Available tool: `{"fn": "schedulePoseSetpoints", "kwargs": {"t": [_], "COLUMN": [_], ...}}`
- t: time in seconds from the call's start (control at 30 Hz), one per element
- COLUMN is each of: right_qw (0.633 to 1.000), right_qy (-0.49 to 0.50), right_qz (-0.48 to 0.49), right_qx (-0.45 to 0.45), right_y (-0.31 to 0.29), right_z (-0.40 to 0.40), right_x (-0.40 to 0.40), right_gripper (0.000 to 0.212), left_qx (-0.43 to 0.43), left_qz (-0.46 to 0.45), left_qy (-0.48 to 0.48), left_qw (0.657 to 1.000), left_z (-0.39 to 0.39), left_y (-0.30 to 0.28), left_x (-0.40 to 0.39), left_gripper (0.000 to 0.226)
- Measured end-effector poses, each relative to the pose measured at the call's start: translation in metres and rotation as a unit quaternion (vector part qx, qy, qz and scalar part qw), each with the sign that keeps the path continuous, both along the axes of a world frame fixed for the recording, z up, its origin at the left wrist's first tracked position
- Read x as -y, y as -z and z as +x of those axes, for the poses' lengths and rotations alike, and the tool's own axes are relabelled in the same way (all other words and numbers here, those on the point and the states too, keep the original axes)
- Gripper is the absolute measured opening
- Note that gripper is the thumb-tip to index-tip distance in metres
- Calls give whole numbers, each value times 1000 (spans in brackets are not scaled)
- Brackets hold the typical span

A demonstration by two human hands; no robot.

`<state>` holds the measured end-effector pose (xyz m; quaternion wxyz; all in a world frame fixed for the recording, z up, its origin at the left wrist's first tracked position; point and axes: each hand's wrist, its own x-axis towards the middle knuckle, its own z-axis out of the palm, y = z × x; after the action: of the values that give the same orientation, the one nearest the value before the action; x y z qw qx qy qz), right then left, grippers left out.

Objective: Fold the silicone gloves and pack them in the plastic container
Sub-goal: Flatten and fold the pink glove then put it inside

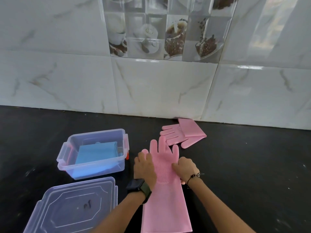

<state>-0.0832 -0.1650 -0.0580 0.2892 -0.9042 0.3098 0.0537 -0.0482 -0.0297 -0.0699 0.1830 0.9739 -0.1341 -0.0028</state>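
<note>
A long pink silicone glove (165,204) lies flat on the black counter, fingers pointing toward the wall. My left hand (145,167) presses on its left side near the thumb, and my right hand (186,169) grips its right edge at the palm. A second pink glove (183,136), folded over at the cuff, lies beyond it near the wall. The clear plastic container (67,158) stands open to the left with a folded blue glove (97,153) inside.
The container's clear lid (74,209) lies on the counter at the front left. A tiled wall (151,84) closes off the back. Black counter (252,165) stretches to the right.
</note>
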Motion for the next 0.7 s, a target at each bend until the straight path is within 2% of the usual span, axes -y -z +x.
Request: {"fn": "schedulePoseSetpoints", "kwargs": {"t": [0.07,0.13,0.2,0.27,0.33,0.4,0.53,0.63,0.7], "right_qw": [999,997,995,986,962,935,898,871,867], "right_qy": [-29,-50,-43,-67,-138,-216,-321,-365,-362], "right_qz": [-15,-38,-83,-152,-230,-279,-302,-328,-342], "right_qx": [-18,-39,-19,31,48,23,-7,12,25], "right_y": [-2,-8,-15,-21,-22,-21,-18,-12,-5], "right_z": [4,10,18,26,35,44,62,72,77], "right_x": [3,9,21,37,57,78,114,130,136], "right_gripper": [33,38,38,28,18,29,40,35,29], "left_qx": [0,4,4,-10,-22,-30,-73,-78,-49], "left_qz": [-21,4,33,25,-15,-43,-56,-71,-69], "left_qy": [101,186,223,213,189,182,186,154,125], "left_qw": [995,983,974,977,982,982,978,982,989], "left_z": [-3,-4,-3,5,16,26,44,51,51], "left_y": [5,4,-1,-8,-18,-26,-28,-20,-8], "left_x": [7,16,26,37,50,64,90,98,98], "left_gripper": [41,42,39,31,26,26,27,21,22]}}
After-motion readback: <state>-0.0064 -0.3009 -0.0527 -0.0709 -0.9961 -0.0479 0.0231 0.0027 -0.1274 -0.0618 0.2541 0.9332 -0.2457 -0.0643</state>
